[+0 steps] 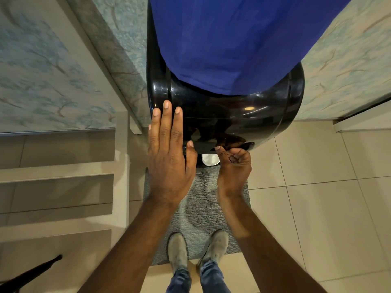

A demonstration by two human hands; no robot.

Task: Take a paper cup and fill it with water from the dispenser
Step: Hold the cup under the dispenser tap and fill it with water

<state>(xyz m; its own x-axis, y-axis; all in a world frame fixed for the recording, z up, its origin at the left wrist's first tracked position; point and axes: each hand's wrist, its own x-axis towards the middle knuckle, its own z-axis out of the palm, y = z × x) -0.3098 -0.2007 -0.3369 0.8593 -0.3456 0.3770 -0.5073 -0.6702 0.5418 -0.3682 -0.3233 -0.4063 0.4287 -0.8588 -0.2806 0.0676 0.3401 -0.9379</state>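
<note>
Head view shows the left hand (169, 153) flat and empty against the black dispenser (228, 115), right hand (233, 163) curled at the tap lever, gripping nothing visible; paper cup (209, 160) beneath should stay centred until full.

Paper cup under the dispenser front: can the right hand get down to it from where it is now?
Probably yes. The right hand hovers just beside the paper cup, empty and half curled. The dispenser overhangs the cup, and the left hand lies flat on the dispenser's other side, out of the way.
</note>
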